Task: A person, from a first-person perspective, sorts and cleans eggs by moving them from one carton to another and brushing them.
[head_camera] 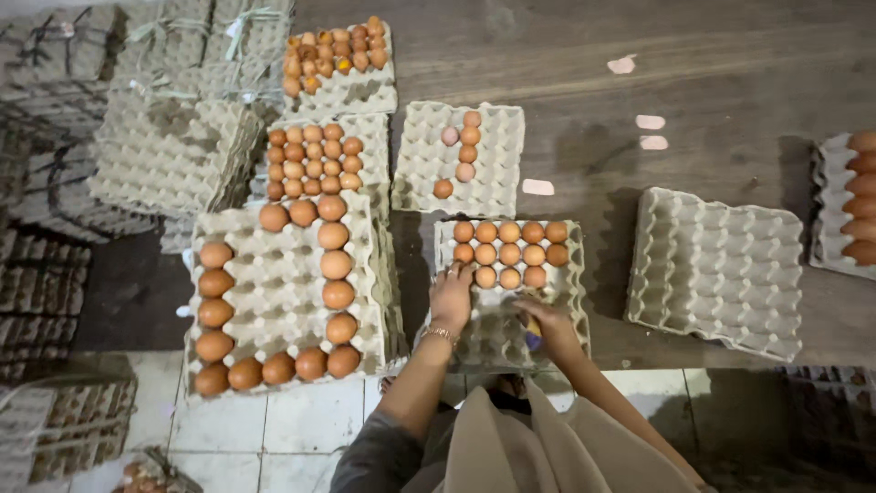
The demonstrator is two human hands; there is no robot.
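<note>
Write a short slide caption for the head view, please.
Both hands, left and right, rest on a partly filled egg tray.

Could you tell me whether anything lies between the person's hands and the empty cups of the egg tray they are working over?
Nothing visible does. The left hand and right hand rest directly on the tray, just below its rows of eggs.

Dark, worn wooden counter [730, 64] with pale scuffed patches, white tiled floor [301, 424] with dark grout lines below its near edge, tied stacks of grey pulp trays [55, 73] in shadow at left, dim overhead light
</note>
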